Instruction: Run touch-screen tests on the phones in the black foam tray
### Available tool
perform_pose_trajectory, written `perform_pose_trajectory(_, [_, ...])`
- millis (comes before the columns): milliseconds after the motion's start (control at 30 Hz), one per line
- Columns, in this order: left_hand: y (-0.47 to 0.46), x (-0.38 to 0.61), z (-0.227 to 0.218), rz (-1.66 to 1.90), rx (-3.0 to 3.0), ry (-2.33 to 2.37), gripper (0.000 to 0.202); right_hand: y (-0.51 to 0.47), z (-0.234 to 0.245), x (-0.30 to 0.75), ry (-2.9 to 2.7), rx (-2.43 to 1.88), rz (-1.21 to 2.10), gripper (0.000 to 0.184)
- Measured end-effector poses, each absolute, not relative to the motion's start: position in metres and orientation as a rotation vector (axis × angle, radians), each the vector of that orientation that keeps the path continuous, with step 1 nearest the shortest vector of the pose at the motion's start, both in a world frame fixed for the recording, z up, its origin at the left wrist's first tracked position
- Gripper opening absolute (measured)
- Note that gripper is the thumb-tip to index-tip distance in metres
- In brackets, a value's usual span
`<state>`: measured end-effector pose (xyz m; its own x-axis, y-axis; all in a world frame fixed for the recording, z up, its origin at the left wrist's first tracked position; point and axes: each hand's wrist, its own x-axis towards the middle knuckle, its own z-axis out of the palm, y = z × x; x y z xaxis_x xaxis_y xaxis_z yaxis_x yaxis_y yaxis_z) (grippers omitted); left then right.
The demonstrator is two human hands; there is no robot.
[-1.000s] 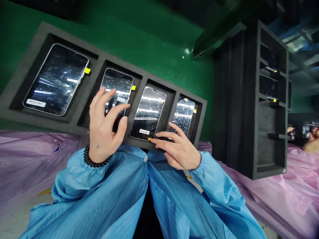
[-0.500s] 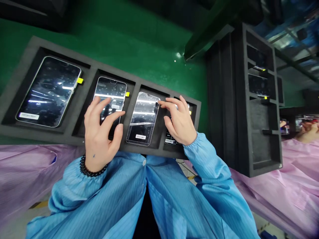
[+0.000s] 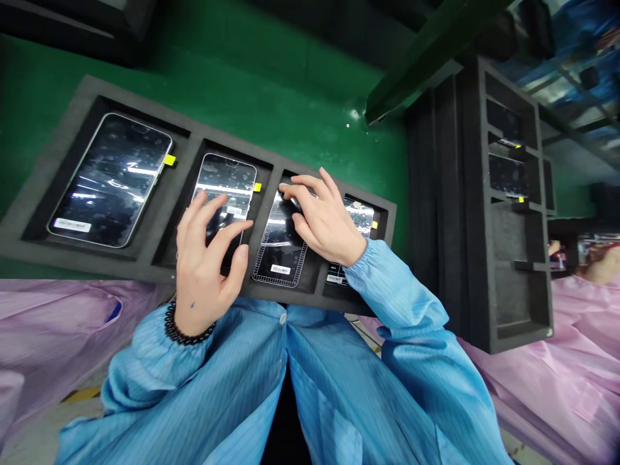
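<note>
The right hand (image 3: 324,223) has slid left. Its spread fingers (image 3: 294,191) now press the top of the third glossy black phone (image 3: 281,258), which lies in the grey foam tray (image 3: 121,258), and grip nothing. Beside them, the left hand (image 3: 203,265) rests open on the second black phone (image 3: 227,181).

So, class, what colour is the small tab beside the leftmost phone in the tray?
Yellow tab, clearest in the head view.

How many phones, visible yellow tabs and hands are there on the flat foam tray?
Phones: 4
Yellow tabs showing: 3
Hands: 2 (left hand, right hand)
Total: 9
</note>
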<state>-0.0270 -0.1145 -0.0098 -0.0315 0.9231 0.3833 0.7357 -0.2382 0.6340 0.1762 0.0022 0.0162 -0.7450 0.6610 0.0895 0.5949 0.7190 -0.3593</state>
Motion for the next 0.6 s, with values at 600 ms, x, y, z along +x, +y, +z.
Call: perform_pose_trajectory(600, [-0.115, -0.027, -0.010, 1.130, 2.003, 1.775, 0.032, -0.020, 0.023, 0.224, -2.697, -1.174, 0.311, 0.037])
